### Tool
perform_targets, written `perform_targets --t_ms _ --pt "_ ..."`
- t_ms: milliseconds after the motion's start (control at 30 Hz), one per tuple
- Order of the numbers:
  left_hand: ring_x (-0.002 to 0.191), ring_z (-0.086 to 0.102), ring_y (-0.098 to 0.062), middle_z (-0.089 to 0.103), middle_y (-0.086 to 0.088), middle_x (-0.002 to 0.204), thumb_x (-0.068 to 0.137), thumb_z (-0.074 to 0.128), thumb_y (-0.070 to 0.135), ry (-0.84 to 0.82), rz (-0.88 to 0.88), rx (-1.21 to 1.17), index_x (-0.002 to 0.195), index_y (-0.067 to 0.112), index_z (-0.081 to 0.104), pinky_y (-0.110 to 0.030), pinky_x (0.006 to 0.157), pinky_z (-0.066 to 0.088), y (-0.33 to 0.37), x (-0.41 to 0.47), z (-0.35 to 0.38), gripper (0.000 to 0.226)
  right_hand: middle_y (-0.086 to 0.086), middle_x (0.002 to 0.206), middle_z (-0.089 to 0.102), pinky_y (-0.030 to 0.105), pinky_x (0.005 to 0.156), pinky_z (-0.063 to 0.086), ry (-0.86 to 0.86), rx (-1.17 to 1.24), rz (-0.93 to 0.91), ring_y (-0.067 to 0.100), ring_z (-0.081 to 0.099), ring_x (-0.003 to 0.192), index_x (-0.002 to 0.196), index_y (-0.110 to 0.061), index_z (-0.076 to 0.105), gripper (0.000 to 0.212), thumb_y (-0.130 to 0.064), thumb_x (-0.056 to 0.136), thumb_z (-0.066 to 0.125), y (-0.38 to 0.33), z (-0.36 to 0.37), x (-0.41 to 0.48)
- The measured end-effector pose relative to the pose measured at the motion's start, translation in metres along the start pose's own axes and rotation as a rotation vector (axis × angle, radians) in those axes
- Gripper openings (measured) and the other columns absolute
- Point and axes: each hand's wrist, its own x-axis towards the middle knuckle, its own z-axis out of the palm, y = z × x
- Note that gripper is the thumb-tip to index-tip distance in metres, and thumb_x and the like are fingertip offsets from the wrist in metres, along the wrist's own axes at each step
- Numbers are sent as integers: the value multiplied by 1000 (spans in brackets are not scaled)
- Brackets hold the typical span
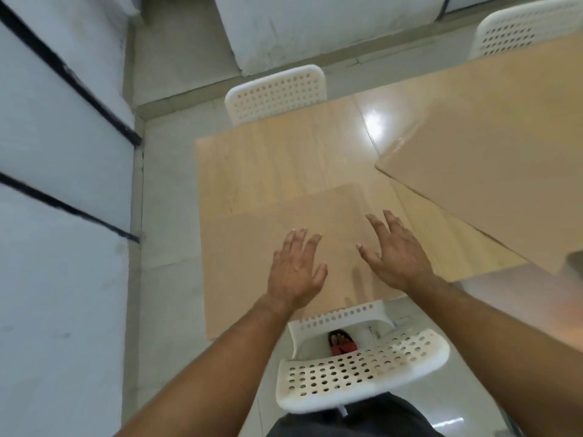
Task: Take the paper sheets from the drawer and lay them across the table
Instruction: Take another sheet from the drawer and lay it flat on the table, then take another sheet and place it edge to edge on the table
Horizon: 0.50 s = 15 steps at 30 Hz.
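A tan paper sheet [249, 257] lies flat on the near left part of the light wooden table [268, 165], reaching its front edge. A second, larger tan sheet [492, 159] covers the table's right side. My left hand [295, 269] and my right hand [394, 250] hover over the near sheet, fingers spread and straight, holding nothing. Whether the fingertips touch the paper I cannot tell. No drawer is in view.
A white perforated chair [356, 373] stands between me and the table's front edge. Two more white chairs stand behind the table, one at the far side [277, 93] and one at the far right [530, 26]. A white wall with black lines [56, 152] runs along the left.
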Motion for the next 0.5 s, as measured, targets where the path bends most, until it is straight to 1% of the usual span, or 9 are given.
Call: perform_targets --t_ms 133,267,400,500 --pt "152 15 -24 23 -3 164 95 45 46 -14 170 -23 152 29 31 -52 117 27 47 -8 7 61 9 165 18 41 118 26 163 158 128 26 21 151 155 -30 26 70 -55 95 50 24 -14 -60" --pt "150 18 -25 25 -4 163 94 47 43 -41 357 -29 150 28 35 -51 116 28 98 -22 18 59 6 163 25 39 112 33 276 257 331 23 29 147 152 -30 33 66 -49 93 56 63 -25 -130" --pt "149 20 -25 25 -6 162 96 45 41 -87 507 -15 150 25 36 -51 114 31 149 -35 26 57 8 145 49 35 99 41 360 341 470 26 50 129 147 -25 43 58 -41 93 58 105 -42 -185" --pt "148 22 -26 28 -7 160 96 45 41 -112 594 18 149 24 37 -52 110 36 188 -37 34 56 4 134 62 34 96 44 387 453 582 25 59 120 138 -27 53 48 -43 93 59 138 -49 -212"
